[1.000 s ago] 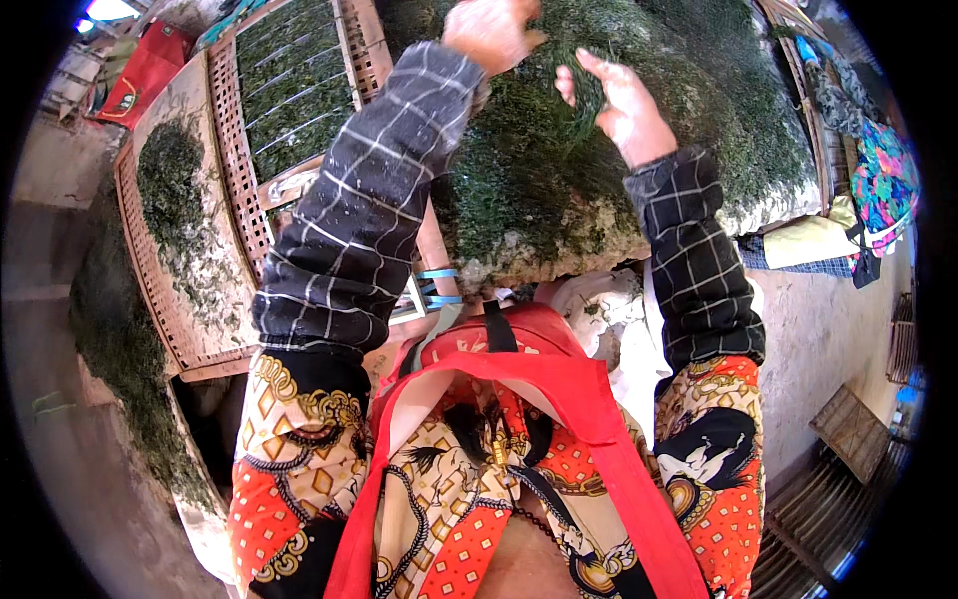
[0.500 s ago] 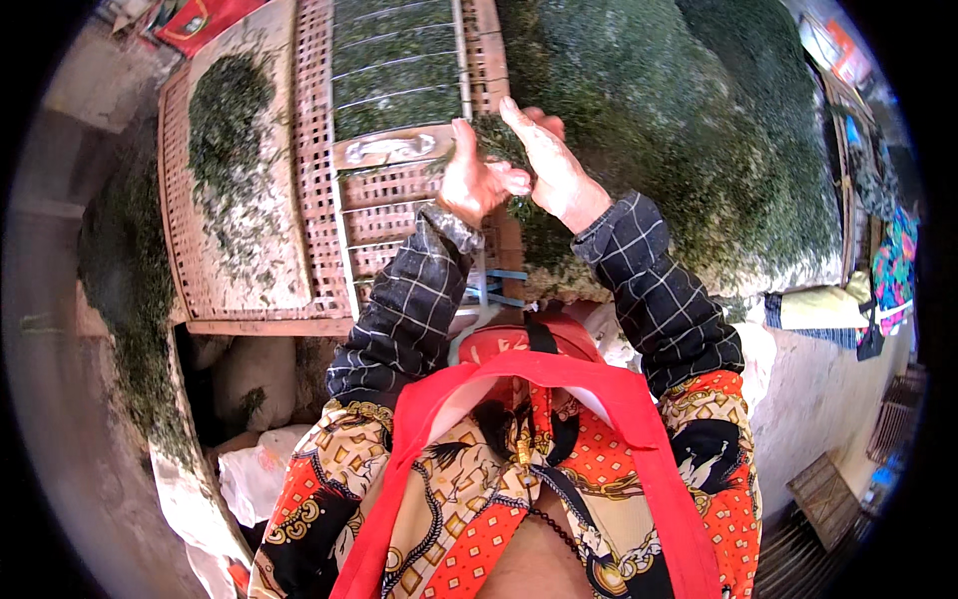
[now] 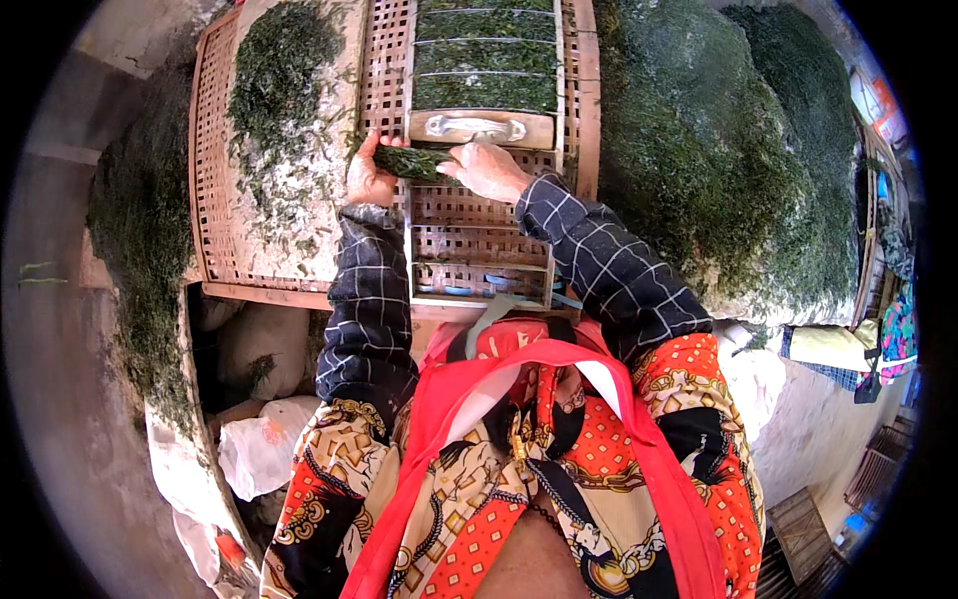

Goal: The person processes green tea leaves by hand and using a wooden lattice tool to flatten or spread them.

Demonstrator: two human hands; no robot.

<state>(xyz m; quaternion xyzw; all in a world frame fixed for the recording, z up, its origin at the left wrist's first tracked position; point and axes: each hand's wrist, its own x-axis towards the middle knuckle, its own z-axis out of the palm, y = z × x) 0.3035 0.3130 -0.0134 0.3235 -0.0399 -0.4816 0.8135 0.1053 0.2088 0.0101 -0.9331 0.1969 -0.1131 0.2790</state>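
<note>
A short bundle of dark green leafy strands (image 3: 417, 164) lies crosswise between my two hands, over the ladder-like frame (image 3: 408, 235). My left hand (image 3: 371, 180) closes round its left end, thumb raised. Its right end is in the closed fingers of my right hand (image 3: 487, 172). Just beyond the bundle, a wooden block (image 3: 542, 130) with a metal handle (image 3: 469, 128) sits across the frame. Past the block, a flat layer of the same green strands (image 3: 484, 60) fills the frame beneath thin cross wires. Nearer me, the frame's slots show the lattice below.
The frame rests on a wooden lattice tray (image 3: 212, 180). A pale board (image 3: 299, 265) with a loose green pile (image 3: 284, 75) lies at left. A large heap of green strands (image 3: 689, 150) covers the right. White bags (image 3: 264, 449) stand below at the left.
Both hands have moved left from the edge of the heap to the frame. They were close together with palms facing; now they are apart, with the bundle stretched between them.
</note>
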